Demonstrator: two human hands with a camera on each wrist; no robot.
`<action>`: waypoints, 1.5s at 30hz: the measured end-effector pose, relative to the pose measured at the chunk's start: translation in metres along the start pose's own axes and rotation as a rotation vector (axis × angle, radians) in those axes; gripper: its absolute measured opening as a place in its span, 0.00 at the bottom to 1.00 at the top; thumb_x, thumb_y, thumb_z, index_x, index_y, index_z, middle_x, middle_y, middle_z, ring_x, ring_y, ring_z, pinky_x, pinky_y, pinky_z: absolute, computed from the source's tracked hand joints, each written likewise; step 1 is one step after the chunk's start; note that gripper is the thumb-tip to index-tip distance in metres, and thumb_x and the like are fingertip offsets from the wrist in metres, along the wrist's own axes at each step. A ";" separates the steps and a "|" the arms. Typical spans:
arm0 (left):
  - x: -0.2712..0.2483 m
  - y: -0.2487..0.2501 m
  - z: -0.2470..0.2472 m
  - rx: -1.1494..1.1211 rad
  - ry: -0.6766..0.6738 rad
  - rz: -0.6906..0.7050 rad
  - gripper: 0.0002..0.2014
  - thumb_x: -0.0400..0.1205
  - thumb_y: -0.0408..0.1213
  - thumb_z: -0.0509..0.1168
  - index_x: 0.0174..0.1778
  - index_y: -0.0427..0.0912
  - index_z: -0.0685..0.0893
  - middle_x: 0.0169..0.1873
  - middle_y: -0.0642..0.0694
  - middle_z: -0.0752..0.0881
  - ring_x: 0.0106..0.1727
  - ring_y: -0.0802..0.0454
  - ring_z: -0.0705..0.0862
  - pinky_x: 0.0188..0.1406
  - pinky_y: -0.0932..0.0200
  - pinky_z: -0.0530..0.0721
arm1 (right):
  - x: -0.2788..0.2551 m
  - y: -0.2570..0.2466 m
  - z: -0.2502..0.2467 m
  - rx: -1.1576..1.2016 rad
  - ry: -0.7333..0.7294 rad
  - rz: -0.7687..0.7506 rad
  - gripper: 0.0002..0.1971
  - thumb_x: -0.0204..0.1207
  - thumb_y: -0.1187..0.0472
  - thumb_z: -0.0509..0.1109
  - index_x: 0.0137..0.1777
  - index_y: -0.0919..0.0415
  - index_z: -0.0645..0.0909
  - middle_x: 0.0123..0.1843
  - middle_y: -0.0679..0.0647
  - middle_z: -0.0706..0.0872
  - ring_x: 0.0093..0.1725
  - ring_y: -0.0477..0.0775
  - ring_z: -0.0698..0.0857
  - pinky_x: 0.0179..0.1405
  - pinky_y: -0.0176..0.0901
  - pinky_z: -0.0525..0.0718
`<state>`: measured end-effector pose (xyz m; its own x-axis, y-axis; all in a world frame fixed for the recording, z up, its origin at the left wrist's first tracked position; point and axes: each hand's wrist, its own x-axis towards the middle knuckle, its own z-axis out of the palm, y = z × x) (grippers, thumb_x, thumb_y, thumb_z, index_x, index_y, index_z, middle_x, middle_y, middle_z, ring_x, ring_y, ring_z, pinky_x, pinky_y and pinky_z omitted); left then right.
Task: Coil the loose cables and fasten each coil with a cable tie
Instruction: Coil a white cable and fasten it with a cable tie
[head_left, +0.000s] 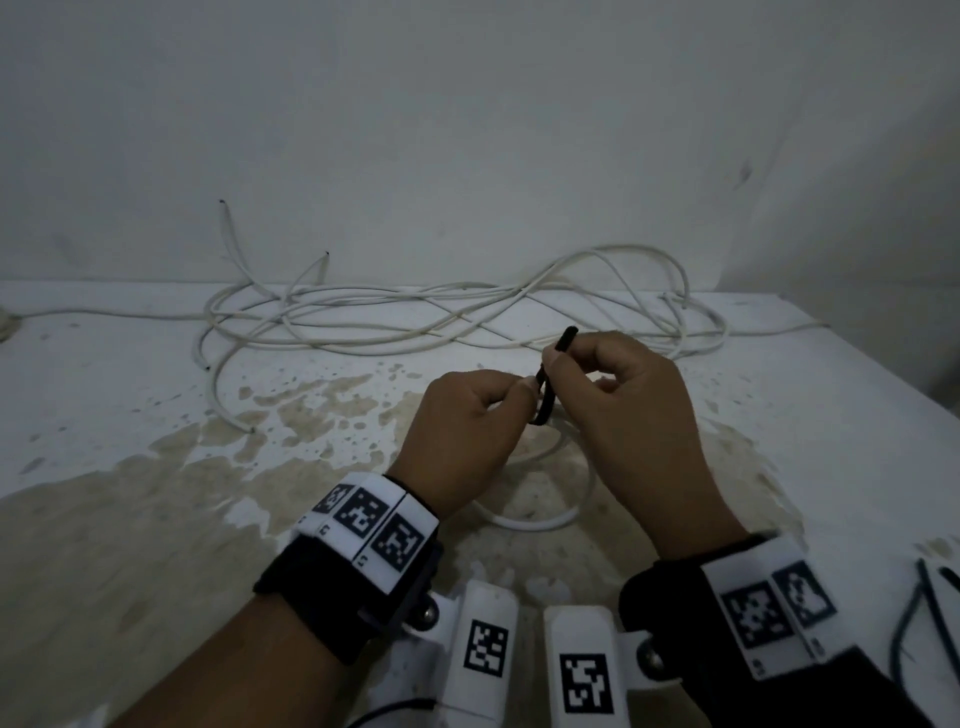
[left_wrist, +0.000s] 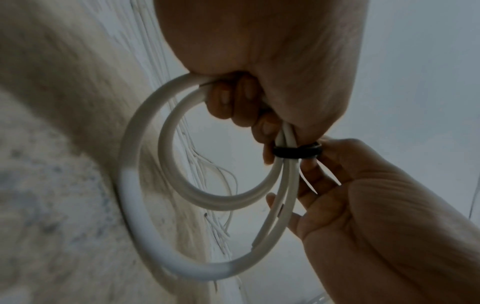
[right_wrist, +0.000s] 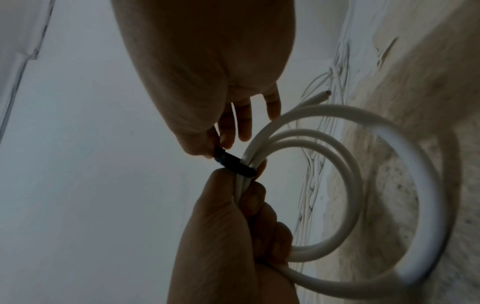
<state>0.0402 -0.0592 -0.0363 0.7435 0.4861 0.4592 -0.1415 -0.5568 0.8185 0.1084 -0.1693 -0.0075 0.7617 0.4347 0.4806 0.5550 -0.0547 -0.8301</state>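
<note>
A small coil of white cable (head_left: 540, 519) hangs below my two hands over the table's middle. My left hand (head_left: 467, 426) grips the coil's gathered strands (left_wrist: 285, 133) in its curled fingers. A black cable tie (head_left: 550, 384) wraps those strands (left_wrist: 293, 153). My right hand (head_left: 618, 384) pinches the tie's free end between thumb and forefinger, and its tip sticks up past the fingers (head_left: 569, 332). In the right wrist view the tie (right_wrist: 235, 164) sits between both hands, beside the coil (right_wrist: 363, 164).
A tangle of loose white cables (head_left: 415, 322) lies along the back of the stained white table (head_left: 156, 467) against the wall. Spare dark cable ties (head_left: 919, 613) lie at the front right edge.
</note>
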 end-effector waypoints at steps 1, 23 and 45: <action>0.000 -0.002 0.001 0.014 0.014 0.013 0.20 0.81 0.43 0.60 0.31 0.32 0.87 0.29 0.39 0.88 0.35 0.45 0.86 0.37 0.50 0.80 | 0.000 0.000 0.001 -0.008 -0.020 0.004 0.03 0.75 0.59 0.72 0.40 0.54 0.86 0.41 0.44 0.87 0.46 0.40 0.84 0.46 0.31 0.77; -0.005 0.013 0.005 -0.422 -0.101 -0.306 0.19 0.86 0.46 0.56 0.39 0.32 0.72 0.26 0.45 0.67 0.23 0.55 0.62 0.21 0.63 0.62 | 0.006 0.019 0.003 -0.265 -0.023 -0.150 0.10 0.83 0.62 0.58 0.40 0.62 0.72 0.29 0.56 0.78 0.27 0.50 0.76 0.25 0.40 0.70; -0.005 0.013 0.003 -0.356 -0.157 -0.422 0.06 0.87 0.39 0.55 0.48 0.43 0.76 0.28 0.44 0.74 0.17 0.59 0.65 0.15 0.67 0.61 | 0.005 0.018 0.000 0.010 -0.159 0.023 0.08 0.80 0.60 0.67 0.42 0.52 0.86 0.35 0.45 0.87 0.36 0.40 0.85 0.37 0.37 0.81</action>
<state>0.0365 -0.0713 -0.0287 0.8677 0.4960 0.0324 -0.0021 -0.0616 0.9981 0.1225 -0.1682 -0.0195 0.7108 0.5704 0.4116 0.5344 -0.0573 -0.8433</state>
